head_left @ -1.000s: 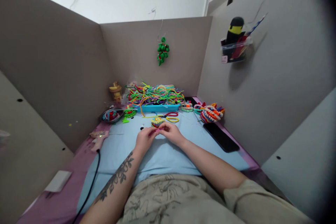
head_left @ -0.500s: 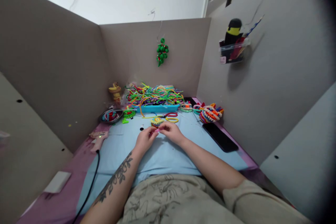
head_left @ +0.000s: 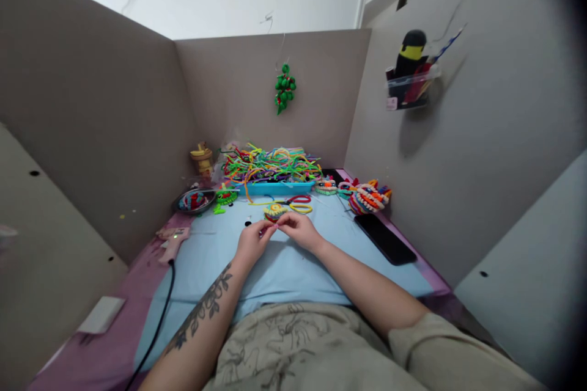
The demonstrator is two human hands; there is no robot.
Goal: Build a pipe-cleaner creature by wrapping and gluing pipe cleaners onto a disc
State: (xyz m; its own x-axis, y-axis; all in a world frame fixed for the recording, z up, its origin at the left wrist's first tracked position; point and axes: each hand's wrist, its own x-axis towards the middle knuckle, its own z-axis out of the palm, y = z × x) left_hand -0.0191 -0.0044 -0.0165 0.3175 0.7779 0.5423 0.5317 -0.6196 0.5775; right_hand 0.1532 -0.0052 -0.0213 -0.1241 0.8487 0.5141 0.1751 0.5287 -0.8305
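Observation:
My left hand (head_left: 254,241) and my right hand (head_left: 301,232) meet fingertip to fingertip over the blue cloth (head_left: 215,275). Both are closed in a pinch on a small pink piece, mostly hidden by the fingers; its kind is too small to make out. Just beyond the fingertips sits a round coil of yellow and multicoloured fuzzy stems (head_left: 275,212). Behind it lie scissors (head_left: 300,203) with red and yellow handles. A small black disc (head_left: 248,223) rests left of the coil.
A blue tray (head_left: 277,188) heaped with pipe cleaners (head_left: 270,165) stands at the back. To the left are a metal bowl (head_left: 195,201) and a pink glue gun (head_left: 173,244) with a black cord. A phone (head_left: 384,239) and an orange-striped fuzzy piece (head_left: 368,197) lie right. Grey panels enclose the table.
My fingertips have drawn slightly closer together, and less of the pink piece shows between them. The view has shifted a little; the other things stay in place.

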